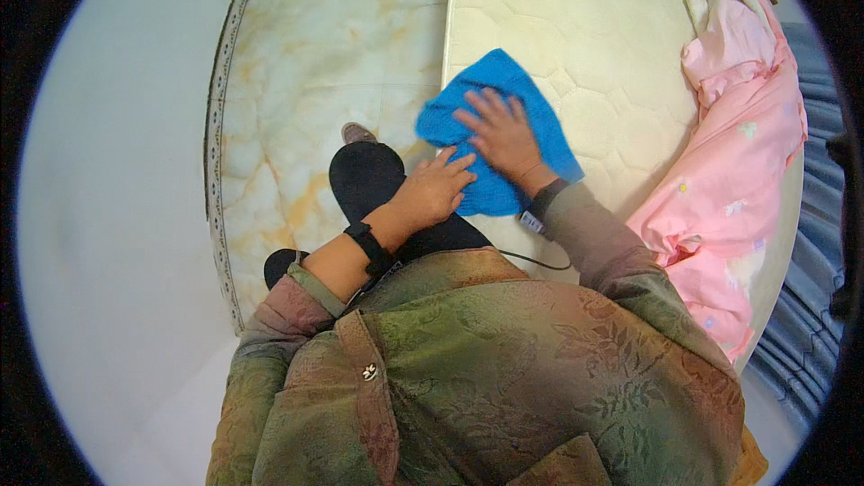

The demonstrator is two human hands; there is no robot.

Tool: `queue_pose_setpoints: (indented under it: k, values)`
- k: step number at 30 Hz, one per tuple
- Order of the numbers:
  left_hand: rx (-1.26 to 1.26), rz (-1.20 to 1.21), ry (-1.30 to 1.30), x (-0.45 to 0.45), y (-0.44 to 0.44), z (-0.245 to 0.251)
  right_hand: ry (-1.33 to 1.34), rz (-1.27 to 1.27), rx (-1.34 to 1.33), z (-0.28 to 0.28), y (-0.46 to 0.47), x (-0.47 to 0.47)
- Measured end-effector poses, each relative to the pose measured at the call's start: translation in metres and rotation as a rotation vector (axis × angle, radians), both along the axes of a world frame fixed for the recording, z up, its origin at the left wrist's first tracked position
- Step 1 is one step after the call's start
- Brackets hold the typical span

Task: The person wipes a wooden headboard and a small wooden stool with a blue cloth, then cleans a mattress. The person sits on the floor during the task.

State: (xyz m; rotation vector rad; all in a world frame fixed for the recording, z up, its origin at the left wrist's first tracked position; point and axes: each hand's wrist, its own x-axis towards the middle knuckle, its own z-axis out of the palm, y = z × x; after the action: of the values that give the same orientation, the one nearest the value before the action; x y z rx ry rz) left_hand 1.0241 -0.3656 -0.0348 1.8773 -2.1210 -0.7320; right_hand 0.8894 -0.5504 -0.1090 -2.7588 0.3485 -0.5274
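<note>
A blue knitted-looking cloth [503, 71] lies partly folded at the edge of a cream quilted mattress [580, 27]. My right hand [503, 135] is flat on it, palm down with fingers spread and slightly blurred. Just left of it, my left hand [432, 190] reaches over my black-trousered leg to the cloth's near left side. Its fingers are apart, and the fingertips touch or hover over the fabric; which of these, I cannot tell. Below the cloth, by my right wrist, a small grey label or device [532, 221] shows, and a thin black cable [540, 262] runs nearby.
A pink quilt [729, 121] is bunched along the mattress's right side, with a blue pleated curtain [810, 216] beyond. To the left are the marble-patterned tile floor [297, 67], a patterned baseboard strip [219, 115] and a white wall [121, 148]. My shoe [358, 133] rests on the floor.
</note>
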Motion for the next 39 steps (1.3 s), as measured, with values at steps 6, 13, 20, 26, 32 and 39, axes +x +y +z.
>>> queue_pose_setpoints:
  k: [6,13,20,26,32,39]
  values:
    - [0.106,-0.032,0.214,-0.037,-0.015,0.020,0.247,-1.273,-0.270,0.032,-0.143,-0.103]
    - [-0.339,0.043,0.113,-0.027,-0.052,0.040,0.513,-0.117,-0.098,0.037,0.051,-0.023]
    - [-0.207,0.254,-0.031,-0.014,-0.052,0.023,0.044,-0.854,-0.186,0.011,-0.157,-0.108]
    - [0.052,-0.141,0.055,-0.019,-0.050,-0.001,-0.032,-0.002,-0.150,-0.017,-0.046,0.012]
    - [-0.016,-0.106,-0.013,-0.012,-0.020,-0.007,-0.014,-0.426,-0.086,0.023,-0.169,-0.061]
    - [0.103,-0.034,0.032,-0.009,-0.020,0.002,0.028,-1.193,-0.101,-0.003,-0.169,-0.093]
